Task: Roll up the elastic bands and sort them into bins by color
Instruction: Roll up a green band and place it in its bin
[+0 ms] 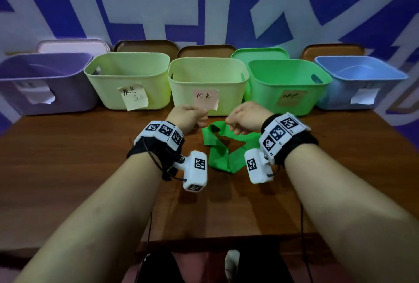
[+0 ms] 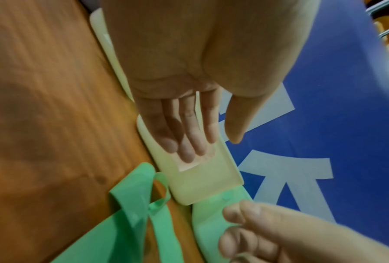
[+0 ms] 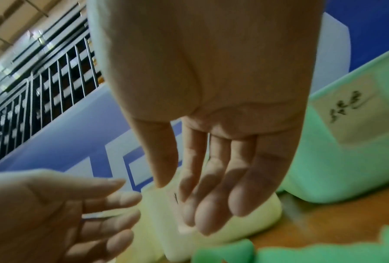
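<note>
We hover both hands over the far end of the green band (image 1: 223, 146), which lies crumpled on the table (image 1: 79, 158) just in front of the green bin (image 1: 288, 85). Our left hand (image 1: 189, 116) and right hand (image 1: 246, 119) hang with fingers relaxed, grasping nothing. Rolling seems not yet begun; next we would need to pinch one end and flatten it.

Both forearms reach forward side by side, left hand (image 1: 189, 116) and right hand (image 1: 246, 119) hovering close together, fingers (image 2: 189, 140) loosely extended.
</note>
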Available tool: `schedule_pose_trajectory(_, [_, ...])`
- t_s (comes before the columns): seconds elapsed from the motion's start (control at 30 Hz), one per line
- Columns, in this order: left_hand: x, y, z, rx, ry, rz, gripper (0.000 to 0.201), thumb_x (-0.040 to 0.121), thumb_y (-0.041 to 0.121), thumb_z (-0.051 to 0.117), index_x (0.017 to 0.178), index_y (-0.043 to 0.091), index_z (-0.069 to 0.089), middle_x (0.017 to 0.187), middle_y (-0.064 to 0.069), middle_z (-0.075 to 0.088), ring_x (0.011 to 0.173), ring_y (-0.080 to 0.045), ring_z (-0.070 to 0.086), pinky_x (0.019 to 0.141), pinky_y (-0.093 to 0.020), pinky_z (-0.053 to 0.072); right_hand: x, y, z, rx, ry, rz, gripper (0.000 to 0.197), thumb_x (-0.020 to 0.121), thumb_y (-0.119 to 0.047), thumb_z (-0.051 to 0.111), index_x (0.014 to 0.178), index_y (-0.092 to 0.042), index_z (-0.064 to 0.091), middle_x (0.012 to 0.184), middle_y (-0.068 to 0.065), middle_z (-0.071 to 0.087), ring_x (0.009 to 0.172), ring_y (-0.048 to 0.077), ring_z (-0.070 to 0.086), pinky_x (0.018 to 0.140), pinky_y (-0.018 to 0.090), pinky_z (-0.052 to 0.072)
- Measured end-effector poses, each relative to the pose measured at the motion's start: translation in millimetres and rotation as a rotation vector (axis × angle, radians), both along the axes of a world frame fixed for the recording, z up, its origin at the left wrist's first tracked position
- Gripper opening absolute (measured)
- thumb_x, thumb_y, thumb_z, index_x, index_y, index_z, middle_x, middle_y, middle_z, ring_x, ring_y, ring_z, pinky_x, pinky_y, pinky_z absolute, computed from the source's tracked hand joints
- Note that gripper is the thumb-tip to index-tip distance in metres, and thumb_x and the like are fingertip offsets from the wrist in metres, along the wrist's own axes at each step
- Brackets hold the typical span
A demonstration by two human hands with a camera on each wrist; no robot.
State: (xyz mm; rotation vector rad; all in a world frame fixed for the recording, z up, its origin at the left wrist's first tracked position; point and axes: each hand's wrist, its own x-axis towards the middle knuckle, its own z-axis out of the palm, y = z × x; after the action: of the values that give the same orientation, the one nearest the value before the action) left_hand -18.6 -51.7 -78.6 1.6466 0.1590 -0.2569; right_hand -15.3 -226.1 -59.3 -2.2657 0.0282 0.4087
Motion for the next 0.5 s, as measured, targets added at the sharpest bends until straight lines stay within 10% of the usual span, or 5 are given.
schedule_pose_trajectory(0.17, [-27.5,-3.0,-20.1,0.139,0.130,-0.025,0.016,0.091,0.025,0.063,0.100,0.012,0.063,0.105,-0.010,0.064,0.093,-0.025,0.062,0.073,-0.033,0.051,-32.0,2.3,-23.6,-0.121,0.227,0.131,0.032,0.097,-0.021,0.053,0.125,-0.005,0.057,0.090,0.006,0.063,0.070,0.015,0.058,0.057,0.025,0.043])
schedule_pose_trajectory(0.3, [-44.8,-7.8,-29.9,0.140,0.254,-0.056,0.021,0.094,0.033,0.058,0.110,0.020,0.056,0.112,-0.011,0.061,0.109,-0.029,0.058,0.089,-0.041,0.049,-47.6,11.5,-26.4,-0.252,0.241,0.240,0.042,0.101,-0.024,0.044,0.139,-0.008,0.047,0.136,0.008,0.053,0.123,0.025,0.052,0.094,0.030,0.043])
schedule_pose_trajectory(0.4, [-54.1,-12.8,-35.5,0.080,0.296,-0.061,0.028,0.095,0.037,0.054,0.116,0.019,0.055,0.109,-0.007,0.063,0.103,-0.024,0.058,0.088,-0.039,0.046,-49.6,13.8,-36.7,-0.207,0.231,0.188,0.035,0.095,-0.021,0.056,0.126,-0.004,0.060,0.131,0.012,0.059,0.119,0.028,0.056,0.104,0.039,0.043])
schedule_pose_trajectory(0.5, [-57.7,-12.7,-34.1,-0.032,0.259,-0.015,0.021,0.096,0.034,0.052,0.111,0.020,0.057,0.096,-0.001,0.065,0.087,-0.021,0.058,0.067,-0.030,0.041,-51.7,11.4,-40.5,-0.014,0.216,0.103,0.032,0.092,-0.009,0.058,0.123,0.000,0.060,0.123,0.013,0.062,0.108,0.028,0.063,0.089,0.035,0.053])
